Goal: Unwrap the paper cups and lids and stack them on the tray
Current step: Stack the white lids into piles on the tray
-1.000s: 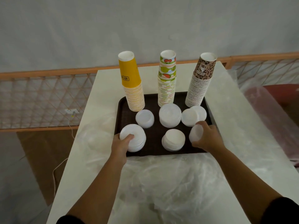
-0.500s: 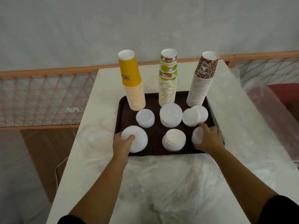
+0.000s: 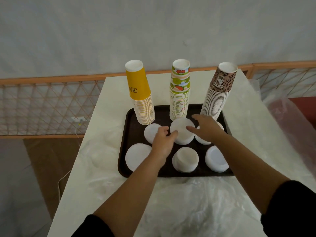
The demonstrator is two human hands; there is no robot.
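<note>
The paper cups stand unwrapped in three inverted stacks along the far edge of the tray (image 3: 123, 151): the yellow stack (image 3: 142, 101) towards the far left corner, the fruit-print stack (image 3: 179, 94) mid-edge, the leopard-print stack (image 3: 217, 98) towards the far right corner. In front of them I count six stacks of white lids, three in a middle row and three along the near edge. I judge unwrapping finished and tidying in hand: my left hand (image 3: 162, 142) and right hand (image 3: 205, 129) flank the central lid stack (image 3: 182, 132), fingers loosely spread, touching its rim, not clasping. Next I should square it gently, since light lids slide. Loose plastic wrap (image 3: 196, 207) covers the tabletop's near edge.
</note>
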